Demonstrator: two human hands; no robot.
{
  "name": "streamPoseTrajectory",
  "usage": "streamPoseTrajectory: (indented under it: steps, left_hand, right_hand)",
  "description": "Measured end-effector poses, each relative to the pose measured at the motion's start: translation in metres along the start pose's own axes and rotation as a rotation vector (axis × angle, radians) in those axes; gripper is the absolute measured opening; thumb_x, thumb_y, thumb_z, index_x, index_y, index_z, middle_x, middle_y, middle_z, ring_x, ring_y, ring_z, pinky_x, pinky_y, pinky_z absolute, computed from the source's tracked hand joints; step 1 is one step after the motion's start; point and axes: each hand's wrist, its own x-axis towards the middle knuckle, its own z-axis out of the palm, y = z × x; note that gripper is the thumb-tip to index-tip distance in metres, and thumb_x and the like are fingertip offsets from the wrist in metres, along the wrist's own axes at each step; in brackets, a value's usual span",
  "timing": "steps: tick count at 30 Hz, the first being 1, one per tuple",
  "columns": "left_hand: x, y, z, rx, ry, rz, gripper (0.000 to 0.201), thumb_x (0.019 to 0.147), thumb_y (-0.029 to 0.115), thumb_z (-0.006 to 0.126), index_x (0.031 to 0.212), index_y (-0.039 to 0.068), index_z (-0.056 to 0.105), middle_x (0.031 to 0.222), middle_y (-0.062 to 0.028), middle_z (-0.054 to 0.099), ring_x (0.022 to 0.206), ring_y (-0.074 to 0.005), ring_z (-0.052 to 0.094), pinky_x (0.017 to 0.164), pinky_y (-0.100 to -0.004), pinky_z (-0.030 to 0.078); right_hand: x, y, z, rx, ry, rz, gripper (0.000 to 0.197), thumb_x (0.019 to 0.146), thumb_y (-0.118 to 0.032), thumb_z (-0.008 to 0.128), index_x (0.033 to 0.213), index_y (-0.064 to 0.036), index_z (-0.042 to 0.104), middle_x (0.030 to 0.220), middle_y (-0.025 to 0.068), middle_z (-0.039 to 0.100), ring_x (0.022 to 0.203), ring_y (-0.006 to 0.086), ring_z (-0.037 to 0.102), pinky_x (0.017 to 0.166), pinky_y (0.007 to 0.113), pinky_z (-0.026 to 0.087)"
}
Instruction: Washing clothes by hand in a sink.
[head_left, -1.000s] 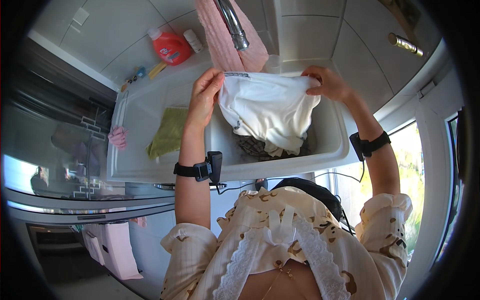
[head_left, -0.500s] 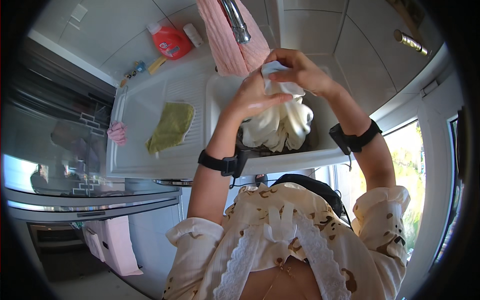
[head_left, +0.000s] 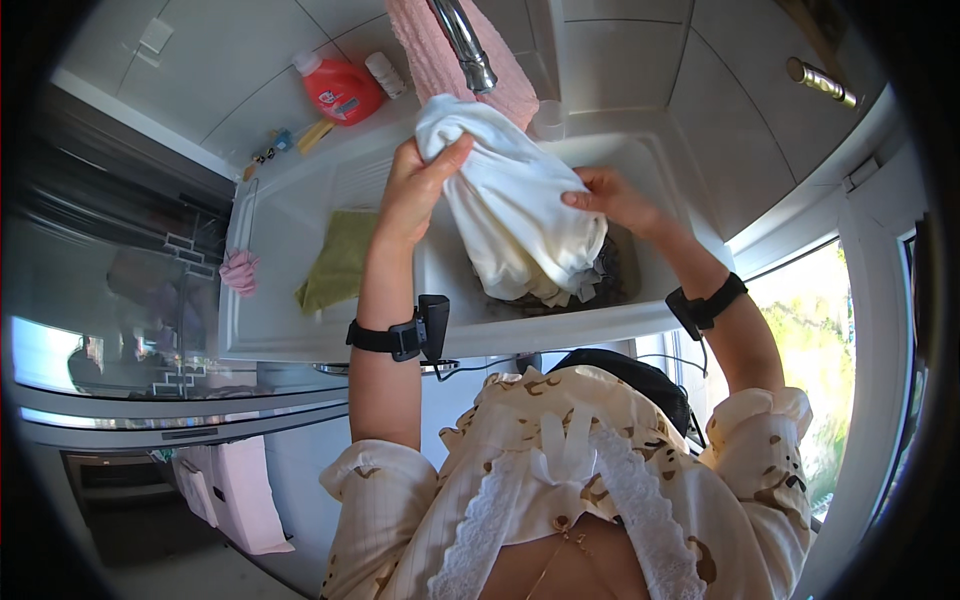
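Note:
A white garment (head_left: 515,190) hangs stretched between my two hands over the sink basin (head_left: 650,160), just below the faucet (head_left: 475,70). My left hand (head_left: 420,185) grips its upper left side, thumb on top and fingers behind the cloth. At its right edge, my right hand (head_left: 612,198) pinches the fabric between thumb and fingers. The lower end droops toward greyish wet cloth (head_left: 590,288) in the basin, and the garment covers much of what lies below. Its exact kind of clothing does not show.
A pink towel (head_left: 415,50) hangs behind the faucet. Left of the basin, a green cloth (head_left: 338,262) lies on the ribbed drainboard (head_left: 275,215), with a pink scrunched item (head_left: 238,271) at its edge. A red detergent bottle (head_left: 340,90) and a white bottle (head_left: 384,75) stand behind.
The bunched white garment has been spread out between my hands. My left hand has moved left, and my right hand has come down, away from the left one.

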Motion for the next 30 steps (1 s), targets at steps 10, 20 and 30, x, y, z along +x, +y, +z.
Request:
streamPoseTrajectory:
  steps: [10, 20, 30]
  left_hand:
    - [-0.007, -0.003, -0.022, -0.127, 0.138, -0.128, 0.034, 0.077, 0.016, 0.058, 0.104, -0.002, 0.048, 0.100, -0.0076, 0.054, 0.091, -0.0151, 0.053, 0.079, -0.0274, 0.041]
    - [-0.005, -0.003, -0.030, -0.038, 0.108, -0.009, 0.028, 0.078, 0.019, 0.058, 0.097, -0.001, 0.054, 0.090, -0.0015, 0.055, 0.082, -0.0066, 0.049, 0.075, -0.0215, 0.037]
    - [-0.003, -0.019, 0.034, 0.412, -0.018, 0.313, 0.072, 0.066, 0.020, 0.070, 0.121, 0.002, 0.026, 0.107, -0.0093, 0.046, 0.099, -0.0208, 0.046, 0.085, -0.0286, 0.037]
  right_hand:
    - [-0.008, -0.036, -0.025, 0.198, 0.115, 0.000, 0.016, 0.083, -0.016, 0.049, 0.091, -0.0031, 0.055, 0.080, -0.0013, 0.054, 0.074, 0.0056, 0.051, 0.071, 0.019, 0.041]
    - [-0.006, -0.085, -0.047, -0.216, 0.209, -0.290, 0.021, 0.081, -0.023, 0.052, 0.073, -0.0041, 0.056, 0.066, -0.0027, 0.052, 0.067, 0.0051, 0.043, 0.066, 0.021, 0.033]
    - [0.020, -0.123, 0.018, -0.044, 0.069, -0.420, 0.014, 0.080, -0.017, 0.054, 0.080, -0.0035, 0.057, 0.074, -0.0014, 0.054, 0.071, 0.0064, 0.049, 0.067, 0.022, 0.039]
